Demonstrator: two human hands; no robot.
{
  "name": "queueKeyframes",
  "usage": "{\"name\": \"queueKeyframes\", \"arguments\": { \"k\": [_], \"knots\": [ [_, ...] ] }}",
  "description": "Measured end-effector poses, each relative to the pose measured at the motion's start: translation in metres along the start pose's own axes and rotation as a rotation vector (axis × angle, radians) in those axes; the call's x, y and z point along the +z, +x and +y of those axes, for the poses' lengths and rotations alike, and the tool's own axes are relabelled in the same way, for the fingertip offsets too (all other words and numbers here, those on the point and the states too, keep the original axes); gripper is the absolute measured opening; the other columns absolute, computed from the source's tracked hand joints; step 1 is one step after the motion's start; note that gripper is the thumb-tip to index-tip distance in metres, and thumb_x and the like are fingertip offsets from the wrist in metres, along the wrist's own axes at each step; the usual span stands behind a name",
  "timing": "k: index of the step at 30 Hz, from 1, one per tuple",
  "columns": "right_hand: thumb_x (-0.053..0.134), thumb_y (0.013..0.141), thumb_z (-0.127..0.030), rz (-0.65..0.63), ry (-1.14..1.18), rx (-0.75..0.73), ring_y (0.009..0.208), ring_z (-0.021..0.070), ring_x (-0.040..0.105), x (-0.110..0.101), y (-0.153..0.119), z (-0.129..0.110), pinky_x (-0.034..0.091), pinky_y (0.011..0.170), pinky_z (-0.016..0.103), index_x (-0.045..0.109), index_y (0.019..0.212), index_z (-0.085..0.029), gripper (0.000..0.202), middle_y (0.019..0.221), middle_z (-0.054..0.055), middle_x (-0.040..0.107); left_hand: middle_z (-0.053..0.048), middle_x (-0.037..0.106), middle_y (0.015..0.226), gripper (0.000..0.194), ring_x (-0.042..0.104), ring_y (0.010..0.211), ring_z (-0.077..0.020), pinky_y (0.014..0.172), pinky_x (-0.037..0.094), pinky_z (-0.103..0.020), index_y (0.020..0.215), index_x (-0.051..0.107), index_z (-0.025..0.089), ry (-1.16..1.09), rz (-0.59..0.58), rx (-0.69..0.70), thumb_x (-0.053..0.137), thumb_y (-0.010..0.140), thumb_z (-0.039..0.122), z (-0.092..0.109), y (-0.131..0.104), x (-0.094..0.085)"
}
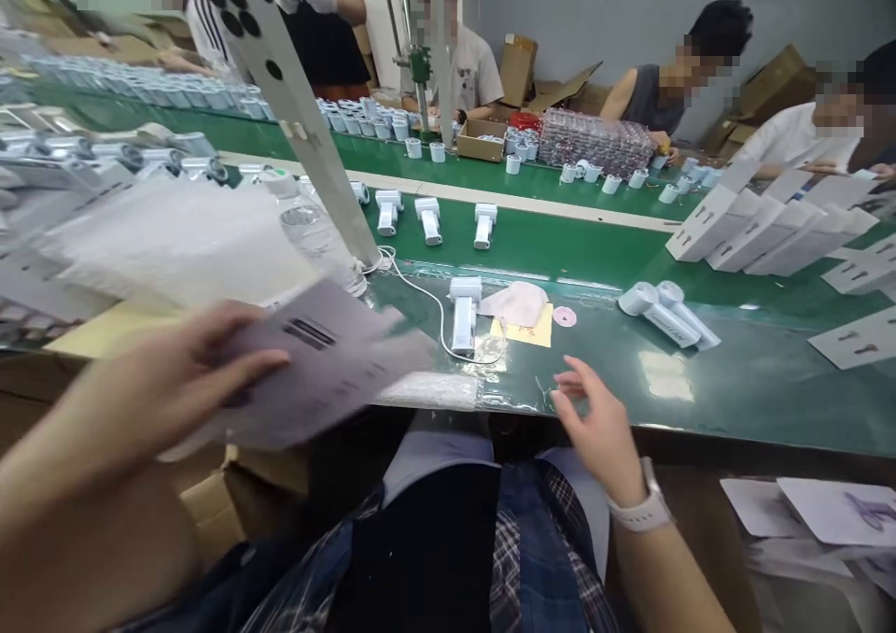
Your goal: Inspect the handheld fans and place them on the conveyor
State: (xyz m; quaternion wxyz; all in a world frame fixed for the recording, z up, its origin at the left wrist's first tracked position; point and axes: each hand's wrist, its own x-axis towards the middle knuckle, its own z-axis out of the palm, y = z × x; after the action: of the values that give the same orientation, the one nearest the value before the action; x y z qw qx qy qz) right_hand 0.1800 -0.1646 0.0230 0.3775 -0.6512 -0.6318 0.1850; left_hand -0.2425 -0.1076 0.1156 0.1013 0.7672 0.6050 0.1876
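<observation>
My left hand (203, 362) grips a flat white printed box (322, 358), blurred by motion, with the thumb lying across its face. Over the bench's front edge my right hand (595, 423) hovers with its fingers apart and nothing in them; a watch is on that wrist. Between the hands, a pale blue handheld device (465, 316) lies on the bench with a white cable (442, 320) curving around it. Beside it are a pinkish cloth-like piece (516, 303), a yellow paper (536, 327) and a round pink sticker (564, 316).
Two pale blue devices (668, 314) lie farther right, near standing white boxes (728, 227). A stack of translucent bags (168, 241) covers the left side. A slanted metal post (308, 129) rises ahead. Several devices sit on the green belt (532, 236); co-workers sit beyond it.
</observation>
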Motion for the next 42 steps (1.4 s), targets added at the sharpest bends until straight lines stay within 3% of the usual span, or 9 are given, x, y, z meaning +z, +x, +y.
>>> {"name": "queueKeyframes", "arguments": {
  "k": [4,11,19,25,29,33,37,39,42],
  "knots": [
    [0.053,0.104,-0.041,-0.101,0.142,-0.343,0.124,0.0296,0.070,0.037,0.007,-0.037,0.062,0.102,0.049,0.048,0.153,-0.020,0.054,0.141,0.018,0.068,-0.005,0.080,0.094,0.042,0.076,0.082,-0.0277,0.074,0.059,-0.035,0.110,0.068,0.024,-0.068,-0.277,0.122,0.045,0.094,0.055,0.056,0.006,0.047],
    [0.052,0.102,-0.029,-0.003,-0.119,-0.369,0.127,0.0371,0.065,0.064,-0.003,-0.050,0.059,0.105,0.057,0.055,0.147,-0.010,0.048,0.136,0.024,0.068,-0.009,0.081,0.096,0.035,0.077,0.080,-0.0271,0.067,0.055,-0.032,0.119,0.066,0.020,0.095,-0.152,0.191,0.042,0.103,0.039,0.087,0.018,0.113],
    [0.049,0.104,-0.024,0.159,-0.332,-0.398,0.080,0.0307,0.064,0.063,-0.005,-0.058,0.056,0.069,0.045,0.070,0.112,-0.011,0.026,0.086,0.016,0.071,-0.008,0.078,0.089,0.024,0.075,0.077,-0.0259,0.063,0.050,-0.029,0.110,0.063,0.020,0.114,-0.183,0.172,0.045,0.103,0.033,0.093,0.024,0.121],
    [0.058,0.102,-0.025,-0.097,-0.020,-0.241,0.082,0.0228,0.071,0.055,0.005,-0.049,0.057,0.077,0.034,0.068,0.101,-0.019,0.011,0.089,0.007,0.074,-0.005,0.072,0.072,0.030,0.068,0.063,-0.0230,0.063,0.051,-0.029,0.084,0.061,0.022,-0.142,-0.366,0.309,0.046,0.099,0.042,0.080,0.020,0.115],
    [0.060,0.104,-0.021,-0.445,0.082,-0.306,0.089,0.0195,0.073,0.040,0.013,-0.047,0.058,0.086,0.031,0.068,0.090,-0.022,0.016,0.092,0.004,0.077,-0.004,0.078,0.123,0.039,0.075,0.110,-0.0274,0.093,0.059,-0.032,0.124,0.069,0.025,-0.340,-0.556,0.371,0.048,0.101,0.049,0.057,0.016,0.123],
    [0.066,0.101,-0.020,-0.615,0.181,-0.545,0.109,0.0186,0.072,0.033,0.014,-0.049,0.055,0.106,0.033,0.068,0.084,-0.023,0.018,0.103,0.004,0.079,-0.005,0.058,0.157,0.073,0.063,0.136,-0.0317,0.107,0.055,-0.039,0.164,0.034,0.031,-0.457,-0.646,0.412,0.058,0.098,0.048,0.047,0.007,0.139],
    [0.061,0.103,-0.017,-0.501,0.147,-0.525,0.115,0.0204,0.070,0.039,0.005,-0.045,0.053,0.110,0.037,0.072,0.092,-0.021,0.017,0.111,0.007,0.080,-0.005,0.075,0.104,0.085,0.074,0.094,-0.0257,0.089,0.060,-0.035,0.165,0.026,0.025,-0.538,-0.526,0.273,0.063,0.093,0.049,0.060,0.000,0.151],
    [0.054,0.104,-0.013,-0.343,0.115,-0.370,0.113,0.0213,0.070,0.043,0.000,-0.042,0.054,0.107,0.040,0.073,0.101,-0.021,0.021,0.111,0.008,0.080,0.003,0.064,0.075,0.084,0.066,0.068,-0.0203,0.070,0.059,-0.030,0.164,0.027,0.022,-0.544,-0.445,0.176,0.062,0.094,0.052,0.068,0.000,0.155],
    [0.053,0.102,-0.009,-0.304,0.134,-0.239,0.107,0.0207,0.072,0.044,-0.005,-0.040,0.057,0.100,0.039,0.072,0.102,-0.022,0.022,0.108,0.007,0.080,-0.001,0.070,0.086,0.075,0.070,0.079,-0.0221,0.079,0.061,-0.033,0.159,0.039,0.024,-0.547,-0.426,0.224,0.060,0.095,0.056,0.071,0.004,0.157]
  ]
}}
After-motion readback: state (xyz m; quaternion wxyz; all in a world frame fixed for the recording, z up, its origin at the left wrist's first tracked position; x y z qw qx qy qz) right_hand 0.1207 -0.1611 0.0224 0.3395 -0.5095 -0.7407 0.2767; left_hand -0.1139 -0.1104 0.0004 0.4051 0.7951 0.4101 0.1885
